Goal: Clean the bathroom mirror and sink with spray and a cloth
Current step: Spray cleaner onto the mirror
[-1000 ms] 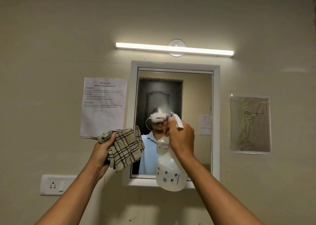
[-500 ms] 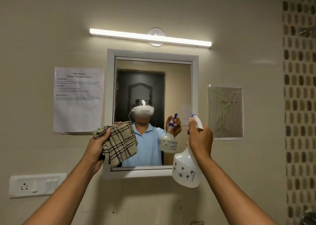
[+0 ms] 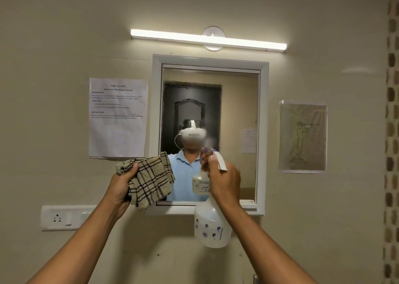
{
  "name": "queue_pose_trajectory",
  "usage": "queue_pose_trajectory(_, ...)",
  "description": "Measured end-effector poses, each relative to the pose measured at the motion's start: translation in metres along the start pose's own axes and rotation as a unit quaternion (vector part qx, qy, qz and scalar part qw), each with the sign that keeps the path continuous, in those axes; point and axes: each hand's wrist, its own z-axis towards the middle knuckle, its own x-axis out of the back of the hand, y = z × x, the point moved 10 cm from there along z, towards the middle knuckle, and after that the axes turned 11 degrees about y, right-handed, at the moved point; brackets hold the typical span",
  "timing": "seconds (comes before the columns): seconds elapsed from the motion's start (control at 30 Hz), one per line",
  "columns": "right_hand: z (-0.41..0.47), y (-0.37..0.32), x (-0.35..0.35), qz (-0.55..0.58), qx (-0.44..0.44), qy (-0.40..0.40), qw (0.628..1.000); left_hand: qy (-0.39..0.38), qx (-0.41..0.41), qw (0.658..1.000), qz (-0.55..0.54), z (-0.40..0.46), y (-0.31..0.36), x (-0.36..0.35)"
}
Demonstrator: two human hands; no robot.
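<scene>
Left hand [image 3: 121, 188] bunching the soft, floppy cloth [image 3: 149, 180], right hand [image 3: 224, 182] gripping the bottle [image 3: 212, 227] by its neck, looks light-ish, maybe half empty, hard to tell.

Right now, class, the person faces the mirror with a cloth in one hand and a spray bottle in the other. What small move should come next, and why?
Probably bring the cloth across onto the mirror and wipe. The right hand grips the spray bottle with its nozzle aimed at the glass, mist shows just above the nozzle, and the left hand holds the cloth beside the frame.
</scene>
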Motion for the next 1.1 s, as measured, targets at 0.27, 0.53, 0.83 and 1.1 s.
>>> queue_pose_trajectory(0.27, -0.055, -0.028, -0.054, 0.062, 0.011, -0.072, 0.995, 0.039, -0.001, 0.999, -0.002, 0.000, 0.006, 0.046)
queue_pose_trajectory(0.53, -0.086, -0.005, -0.061, 0.015, 0.022, -0.114, 0.993, 0.046, 0.012, 0.999, -0.005, -0.001, -0.005, 0.060)
queue_pose_trajectory(0.83, -0.043, 0.050, 0.017, -0.038, -0.025, -0.021, 0.999, 0.022, 0.040, 0.999, -0.004, -0.010, -0.032, 0.031)
queue_pose_trajectory(1.1, -0.023, 0.102, 0.093, -0.086, -0.052, 0.060, 0.993, -0.006, 0.056, 0.998, 0.001, -0.017, -0.054, 0.003)
